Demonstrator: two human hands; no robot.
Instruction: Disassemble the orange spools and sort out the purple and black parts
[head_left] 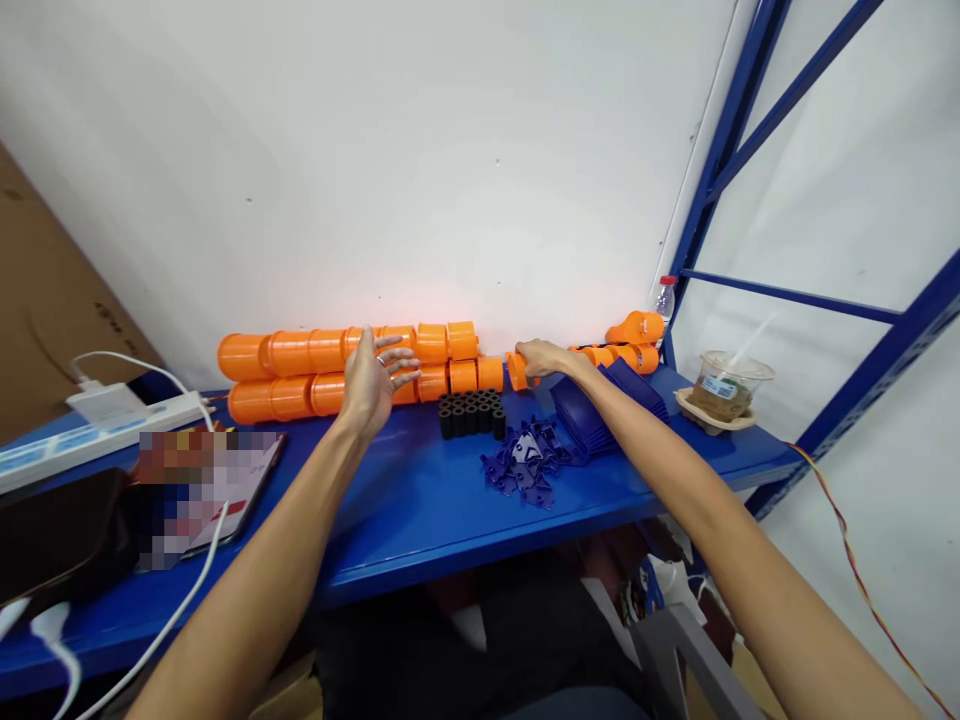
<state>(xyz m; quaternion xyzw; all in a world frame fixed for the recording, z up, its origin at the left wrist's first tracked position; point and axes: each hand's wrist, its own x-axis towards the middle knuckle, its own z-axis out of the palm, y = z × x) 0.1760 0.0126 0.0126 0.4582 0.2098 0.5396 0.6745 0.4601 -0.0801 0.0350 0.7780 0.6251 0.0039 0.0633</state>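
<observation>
My left hand [373, 375] is open, fingers spread, in front of two stacked rows of orange plastic cups [289, 352] lying along the wall. My right hand [541, 360] is closed on a short orange cup [517, 371] at the right end of the lower row. Below it, black cylinders [471, 415] stand upright in a tight block. A heap of small dark-blue plastic pieces [527, 455] lies closer to me. Beside that heap, flat dark-blue panels [592, 415] are stacked, partly hidden by my right forearm.
More orange parts [636, 328] and a red-capped bottle [664, 297] are at the back right. A drink cup [727, 388] sits in a carton holder near the blue rack post. At left are a power strip [105, 432], a phone-like device [244, 490] and white cables.
</observation>
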